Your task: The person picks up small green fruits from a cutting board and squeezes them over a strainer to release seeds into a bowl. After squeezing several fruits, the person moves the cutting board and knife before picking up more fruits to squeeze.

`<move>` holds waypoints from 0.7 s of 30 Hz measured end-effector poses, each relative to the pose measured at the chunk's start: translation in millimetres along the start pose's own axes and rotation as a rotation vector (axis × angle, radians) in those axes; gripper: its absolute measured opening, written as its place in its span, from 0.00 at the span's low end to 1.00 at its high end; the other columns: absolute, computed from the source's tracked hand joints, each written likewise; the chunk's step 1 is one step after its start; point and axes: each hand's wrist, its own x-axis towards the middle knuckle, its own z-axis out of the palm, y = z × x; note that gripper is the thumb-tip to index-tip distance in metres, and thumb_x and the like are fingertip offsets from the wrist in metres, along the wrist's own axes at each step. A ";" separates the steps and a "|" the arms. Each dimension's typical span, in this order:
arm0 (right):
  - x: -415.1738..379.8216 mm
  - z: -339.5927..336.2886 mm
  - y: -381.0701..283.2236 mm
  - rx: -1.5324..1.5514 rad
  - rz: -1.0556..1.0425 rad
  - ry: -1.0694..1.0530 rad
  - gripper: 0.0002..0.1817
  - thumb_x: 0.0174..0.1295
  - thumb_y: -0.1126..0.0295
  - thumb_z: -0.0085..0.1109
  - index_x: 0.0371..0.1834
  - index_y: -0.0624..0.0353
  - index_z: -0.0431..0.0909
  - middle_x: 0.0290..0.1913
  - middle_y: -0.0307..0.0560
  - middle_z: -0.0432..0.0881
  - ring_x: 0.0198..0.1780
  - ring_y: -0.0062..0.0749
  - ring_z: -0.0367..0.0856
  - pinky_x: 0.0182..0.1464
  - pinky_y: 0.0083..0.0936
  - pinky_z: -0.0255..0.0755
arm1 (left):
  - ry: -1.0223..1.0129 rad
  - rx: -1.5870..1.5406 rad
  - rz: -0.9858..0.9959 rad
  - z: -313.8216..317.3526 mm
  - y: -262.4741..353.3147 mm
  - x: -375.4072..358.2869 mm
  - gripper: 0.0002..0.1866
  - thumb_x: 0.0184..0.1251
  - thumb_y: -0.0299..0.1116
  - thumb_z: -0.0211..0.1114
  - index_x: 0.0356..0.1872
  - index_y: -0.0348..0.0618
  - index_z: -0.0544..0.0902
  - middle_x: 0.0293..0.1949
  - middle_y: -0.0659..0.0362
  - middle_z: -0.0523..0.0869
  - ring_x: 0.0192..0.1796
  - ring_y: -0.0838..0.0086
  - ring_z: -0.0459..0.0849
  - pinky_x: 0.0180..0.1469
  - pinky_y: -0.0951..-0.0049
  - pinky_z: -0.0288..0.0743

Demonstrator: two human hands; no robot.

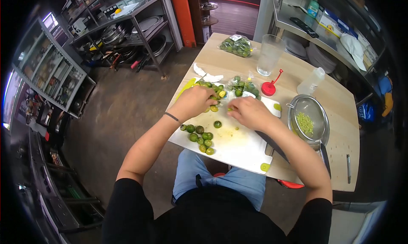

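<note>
Over the upper left of the white cutting board (246,148), my left hand (196,100) is closed beside a pile of cut green limes (219,91); what its fingers hold is hidden. My right hand (248,112) is curled, its fingers pinched on a small green piece too small to name. Between and below the hands one lime (217,124) lies alone on the board. Several small limes (204,138) are grouped at the board's lower left. A knife (272,144) lies partly under my right forearm.
Behind the board stand bagged limes (236,45), a glass (269,55), a red lid (268,88) and a plastic bottle (311,81). A strainer (309,118) with pale green seeds rests on a bowl at the right, near a pen (349,169).
</note>
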 end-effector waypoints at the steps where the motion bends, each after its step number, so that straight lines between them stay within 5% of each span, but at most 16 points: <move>1: 9.5 7.3 -6.3 -0.004 -0.004 -0.006 0.14 0.60 0.62 0.63 0.45 0.58 0.83 0.38 0.53 0.85 0.42 0.50 0.84 0.46 0.41 0.77 | 0.047 -0.012 -0.022 4.9 -6.5 -5.7 0.13 0.62 0.39 0.68 0.40 0.40 0.85 0.30 0.52 0.87 0.35 0.56 0.85 0.39 0.60 0.78; 4: 19.4 15.2 -23.1 0.009 0.081 0.067 0.15 0.59 0.62 0.64 0.46 0.57 0.83 0.41 0.50 0.85 0.44 0.48 0.84 0.46 0.41 0.78 | 0.183 -0.051 -0.022 13.6 -19.4 -21.7 0.13 0.62 0.39 0.68 0.41 0.41 0.86 0.31 0.53 0.87 0.35 0.57 0.85 0.40 0.61 0.78; 6: 5.8 14.9 -37.5 -0.116 -0.120 -0.144 0.15 0.58 0.62 0.64 0.47 0.55 0.84 0.44 0.48 0.85 0.44 0.46 0.85 0.46 0.40 0.79 | 0.190 -0.093 -0.044 13.1 -25.6 -29.6 0.13 0.61 0.39 0.69 0.41 0.41 0.86 0.31 0.54 0.87 0.35 0.58 0.85 0.40 0.62 0.78; 8: -0.1 27.5 -41.0 -0.183 -0.118 -0.127 0.16 0.58 0.61 0.65 0.46 0.55 0.83 0.43 0.47 0.84 0.42 0.44 0.86 0.44 0.39 0.80 | 0.193 -0.134 -0.060 9.5 -28.2 -38.0 0.13 0.61 0.38 0.69 0.41 0.42 0.86 0.31 0.54 0.87 0.35 0.59 0.85 0.41 0.63 0.78; 14: 0.6 39.0 -31.0 -0.283 -0.158 -0.042 0.09 0.56 0.69 0.63 0.38 0.60 0.82 0.39 0.51 0.84 0.37 0.47 0.86 0.37 0.39 0.82 | -0.166 -0.249 0.054 -19.7 -1.0 -58.9 0.14 0.54 0.36 0.74 0.40 0.42 0.87 0.36 0.55 0.86 0.41 0.62 0.85 0.46 0.66 0.78; 17: -1.2 28.4 -31.0 -0.210 -0.124 -0.001 0.10 0.54 0.71 0.62 0.38 0.62 0.81 0.39 0.53 0.84 0.38 0.48 0.86 0.40 0.39 0.81 | -0.344 -0.109 0.111 -16.0 5.2 -59.9 0.15 0.50 0.35 0.76 0.41 0.45 0.88 0.37 0.56 0.86 0.47 0.60 0.83 0.53 0.64 0.76; 21: -14.3 -9.3 -16.2 0.036 -0.083 0.024 0.13 0.54 0.70 0.61 0.43 0.61 0.81 0.39 0.55 0.85 0.42 0.50 0.85 0.47 0.40 0.79 | -0.379 -0.074 0.153 -10.5 3.9 -52.5 0.15 0.52 0.36 0.74 0.41 0.44 0.87 0.38 0.52 0.87 0.45 0.57 0.85 0.50 0.62 0.77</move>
